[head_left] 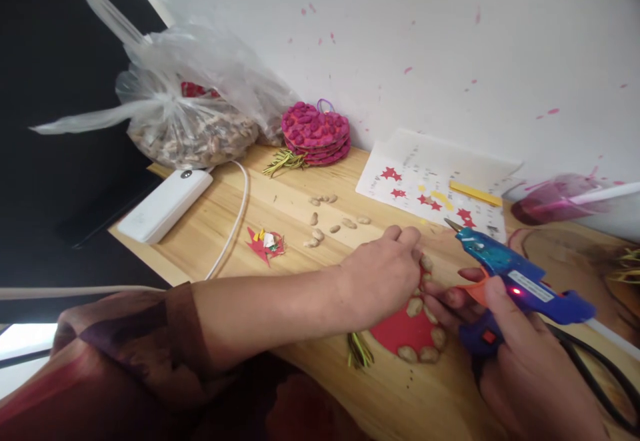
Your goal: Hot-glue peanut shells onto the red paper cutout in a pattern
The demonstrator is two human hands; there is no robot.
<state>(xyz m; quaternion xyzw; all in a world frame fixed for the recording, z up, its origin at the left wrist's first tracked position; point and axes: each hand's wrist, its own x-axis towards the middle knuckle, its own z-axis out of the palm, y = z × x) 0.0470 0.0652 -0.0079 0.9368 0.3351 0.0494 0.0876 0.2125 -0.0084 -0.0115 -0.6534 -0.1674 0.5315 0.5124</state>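
A red piece (400, 331) with peanuts stuck along its edge lies at the table's front, a green tassel (360, 349) at its left. Over its upper part is my left hand (383, 277), fingers bent together at the edge; what they press or hold is hidden. My right hand (520, 354) is closed round a blue glue gun (525, 281) with a lit red light and an orange trigger. The gun's nozzle points up and left, away from the piece. Some fingers of my right hand touch the piece's right edge.
Loose peanuts (349, 223) lie mid-table near red and yellow scraps (267, 244). Behind are bags of peanuts (195, 134), a white power bank (165, 204) with a cable, stacked pink pieces (316, 133), paper with red stars (380, 191), and a cup of pink liquid (555, 199).
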